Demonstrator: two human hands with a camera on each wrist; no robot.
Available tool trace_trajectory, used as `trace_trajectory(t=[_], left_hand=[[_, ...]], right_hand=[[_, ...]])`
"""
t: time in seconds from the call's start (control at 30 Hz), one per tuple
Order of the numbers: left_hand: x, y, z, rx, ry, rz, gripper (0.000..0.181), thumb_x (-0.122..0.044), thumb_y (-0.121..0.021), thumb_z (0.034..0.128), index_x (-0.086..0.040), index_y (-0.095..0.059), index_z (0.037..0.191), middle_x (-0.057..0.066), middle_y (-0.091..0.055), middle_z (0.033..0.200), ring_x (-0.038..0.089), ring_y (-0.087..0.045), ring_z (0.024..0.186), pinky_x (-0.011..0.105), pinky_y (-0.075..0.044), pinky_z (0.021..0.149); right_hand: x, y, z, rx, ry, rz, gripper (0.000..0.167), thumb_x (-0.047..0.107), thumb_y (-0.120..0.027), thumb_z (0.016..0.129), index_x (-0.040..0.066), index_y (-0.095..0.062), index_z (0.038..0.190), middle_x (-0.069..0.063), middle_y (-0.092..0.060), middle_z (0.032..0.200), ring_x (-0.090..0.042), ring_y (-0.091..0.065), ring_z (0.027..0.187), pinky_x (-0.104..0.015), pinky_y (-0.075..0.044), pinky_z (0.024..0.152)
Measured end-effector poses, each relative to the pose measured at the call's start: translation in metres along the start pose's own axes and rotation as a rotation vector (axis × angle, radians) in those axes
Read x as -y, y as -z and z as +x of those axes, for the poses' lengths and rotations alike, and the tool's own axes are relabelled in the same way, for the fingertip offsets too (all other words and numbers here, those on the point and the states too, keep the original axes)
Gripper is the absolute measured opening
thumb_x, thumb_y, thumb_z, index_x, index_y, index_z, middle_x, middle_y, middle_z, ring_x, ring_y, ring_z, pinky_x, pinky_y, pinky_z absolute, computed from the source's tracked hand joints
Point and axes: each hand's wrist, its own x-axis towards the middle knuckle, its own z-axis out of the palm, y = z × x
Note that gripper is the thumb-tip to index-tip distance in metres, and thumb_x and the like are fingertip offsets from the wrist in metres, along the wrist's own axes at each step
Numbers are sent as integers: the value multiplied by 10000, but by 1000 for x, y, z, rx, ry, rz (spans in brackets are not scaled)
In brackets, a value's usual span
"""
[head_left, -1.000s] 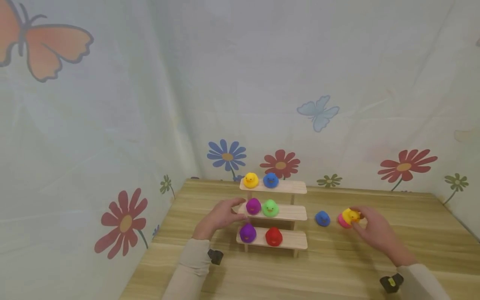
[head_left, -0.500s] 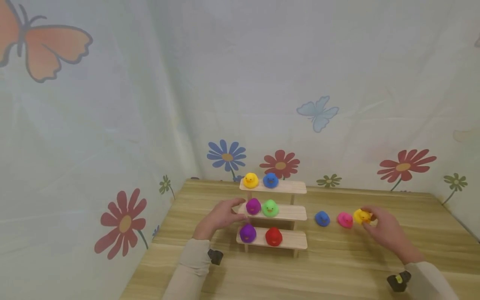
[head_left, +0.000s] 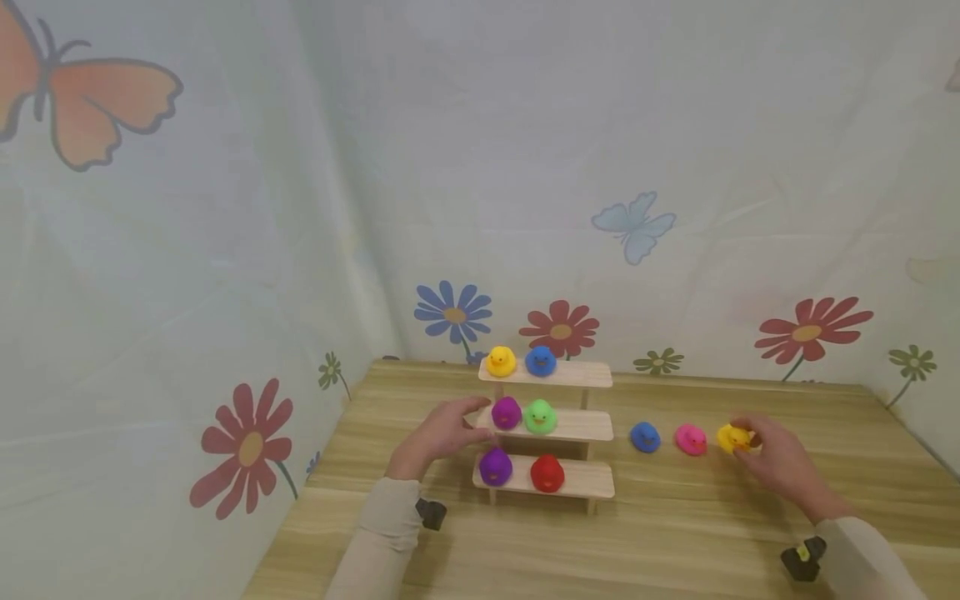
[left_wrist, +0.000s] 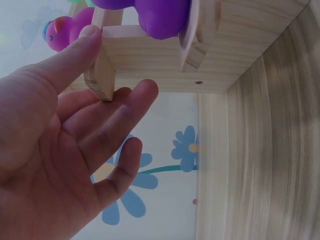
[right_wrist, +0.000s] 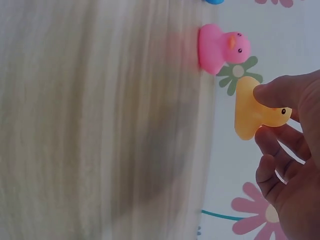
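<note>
Grip of the right hand (head_left: 778, 460) is clamped on a yellow duck (head_left: 731, 437) held above the bench (head_left: 525, 546), to the right of a pink duck (head_left: 691, 439). The left hand (head_left: 446, 428) curls round the left end of the middle shelf (head_left: 588, 425); how firmly is hard to tell.

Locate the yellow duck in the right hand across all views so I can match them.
Head: yellow duck at lower right, in the right hand.
Left wrist: not in the picture.
Right wrist: right of centre, near mid-height.
Shared landmark, head and right wrist only: pink duck, just left of it in head, above it in right wrist.
</note>
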Motion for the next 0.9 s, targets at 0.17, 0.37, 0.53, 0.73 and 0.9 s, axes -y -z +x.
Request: trace_trajectory(t=[0.17,0.37,0.53,0.73,0.9], left_hand=[[-1,1,-1,0,4,-6,611,-383,-692,841,-145,-487,1365,73,-500,1364,273,-587,1080,416,-472,920],[0,1,-1,0,3,-16,612,-386,-689,842,-141,-486,1365,81,-503,1360,263,-610,1028,408,-489,893],[2,0,0,-2,-18,-4,613,-386,-689,842,-133,-487,1363,75,-504,1360,265,-597,1060,412,-477,912],[4,-1,2,-5,-34,14,618,-383,-689,842,-117,-486,1361,87,-513,1349,251,-626,990,397,-498,871],[5,-2,3,-6,-26,20,631,-401,-689,836,-124,-483,1365,81,-518,1344,233,-633,961,386,-507,850]], right_hand=[[-7,-2,1,37,-27,1,395,-21,-722,756,-95,-553,1105,-298,-558,1073,-348,-539,851,-521,-492,733],[-13,-4,4,76,-77,3,411,-16,-727,758,-96,-546,1118,-303,-549,1087,-363,-537,873,-526,-492,748],[-17,-4,5,110,-114,13,401,-17,-719,765,-95,-543,1117,-298,-548,1075,-361,-526,871,-536,-483,761],[-22,-4,5,159,-138,35,384,11,-686,777,-100,-540,1114,-288,-561,1053,-323,-527,834,-506,-487,729],[-26,-7,6,164,-127,41,389,12,-677,771,-103,-542,1117,-302,-559,1065,-324,-534,837,-507,-486,729]])
